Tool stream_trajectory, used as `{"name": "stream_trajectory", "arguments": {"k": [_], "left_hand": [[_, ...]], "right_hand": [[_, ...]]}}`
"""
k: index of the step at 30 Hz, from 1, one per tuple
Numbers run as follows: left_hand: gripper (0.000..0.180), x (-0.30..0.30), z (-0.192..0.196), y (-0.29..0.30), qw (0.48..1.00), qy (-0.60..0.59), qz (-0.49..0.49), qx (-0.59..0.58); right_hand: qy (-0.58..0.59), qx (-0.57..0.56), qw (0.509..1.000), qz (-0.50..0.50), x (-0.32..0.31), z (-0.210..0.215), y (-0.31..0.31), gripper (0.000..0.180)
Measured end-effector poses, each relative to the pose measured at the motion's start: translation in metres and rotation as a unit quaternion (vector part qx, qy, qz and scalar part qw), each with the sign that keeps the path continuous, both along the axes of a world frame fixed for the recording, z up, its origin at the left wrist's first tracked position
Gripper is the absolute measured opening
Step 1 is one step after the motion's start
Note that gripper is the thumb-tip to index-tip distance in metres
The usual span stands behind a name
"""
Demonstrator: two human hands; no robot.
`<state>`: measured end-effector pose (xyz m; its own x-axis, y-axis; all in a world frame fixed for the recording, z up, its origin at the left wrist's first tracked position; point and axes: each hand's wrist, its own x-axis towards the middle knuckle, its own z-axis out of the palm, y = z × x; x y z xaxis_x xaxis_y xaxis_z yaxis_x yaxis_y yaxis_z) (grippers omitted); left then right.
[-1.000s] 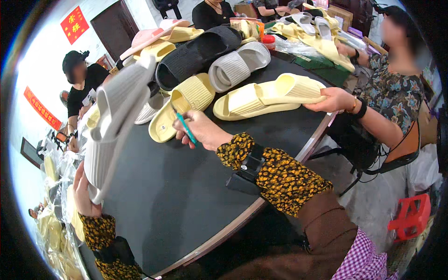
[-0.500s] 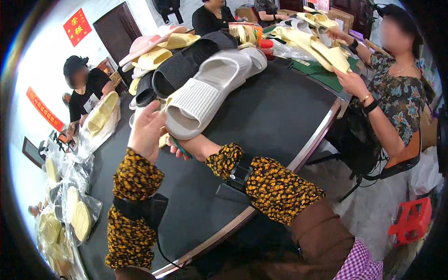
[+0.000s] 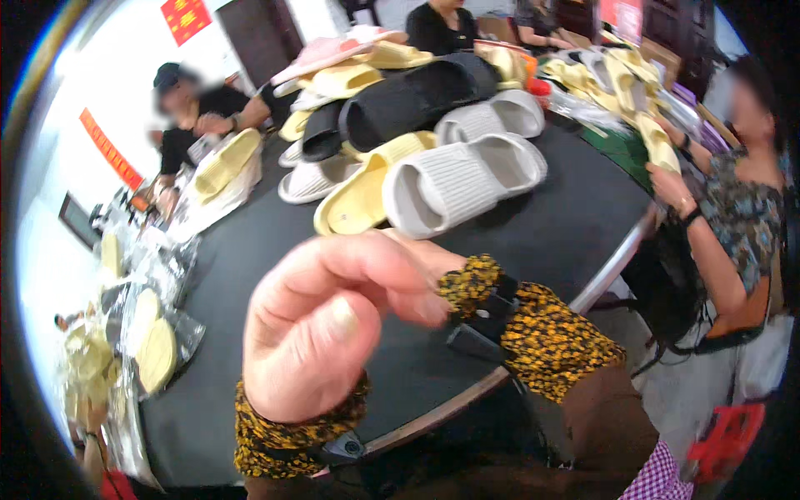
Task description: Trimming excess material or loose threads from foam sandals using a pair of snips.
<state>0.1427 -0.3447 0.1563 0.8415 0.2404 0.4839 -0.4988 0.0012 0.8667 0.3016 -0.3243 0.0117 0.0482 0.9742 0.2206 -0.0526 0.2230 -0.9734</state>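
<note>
My left hand (image 3: 312,333) is raised close in front, over the near part of the black table (image 3: 225,358). Its fingers curl in loosely, the thumb bent beside them, and nothing shows in them. Behind it comes my right hand (image 3: 433,254), of which only the back and wrist show; its fingers are hidden. Just beyond the hands lies a pair of light grey ribbed slippers (image 3: 458,187), one partly behind the other. A yellow slipper (image 3: 362,196) lies on their left, close to my right hand.
Behind them rises a pile with black slippers (image 3: 412,96) and pink slippers (image 3: 329,54). Bagged yellow slippers (image 3: 157,342) lie along the left edge. Co-workers sit left, far and right; the right one holds a yellow slipper (image 3: 658,142). A red stool (image 3: 725,442) stands lower right.
My left hand has left the grey slipper, come nearer and curled its fingers. The front grey slipper now lies flat beside the yellow one. The thin green thing at my right fingers is out of sight.
</note>
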Motion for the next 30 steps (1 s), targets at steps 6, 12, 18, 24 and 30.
{"name": "stream_trajectory", "arguments": {"k": [6,12,18,24,30], "left_hand": [[0.056,-0.026,0.026,0.004,0.986,-0.033,-0.152,0.059],[0.053,-0.038,0.029,0.002,0.984,-0.041,-0.171,0.036],[0.051,-0.04,0.025,0.001,0.981,-0.055,-0.186,0.024],[0.049,-0.045,0.02,-0.002,0.979,-0.061,-0.194,0.011],[0.047,-0.045,0.013,-0.006,0.977,-0.067,-0.202,0.003]], "right_hand": [[-0.059,-0.162,0.982,0.075,-0.005,0.017,-0.005,0.027],[-0.007,-0.258,0.957,0.132,-0.016,0.04,-0.013,0.028],[-0.017,-0.255,0.96,0.112,-0.017,0.039,-0.016,0.033],[-0.044,-0.254,0.959,0.116,-0.017,0.042,-0.01,0.031],[-0.031,-0.241,0.964,0.106,-0.015,0.037,-0.013,0.037]]}}
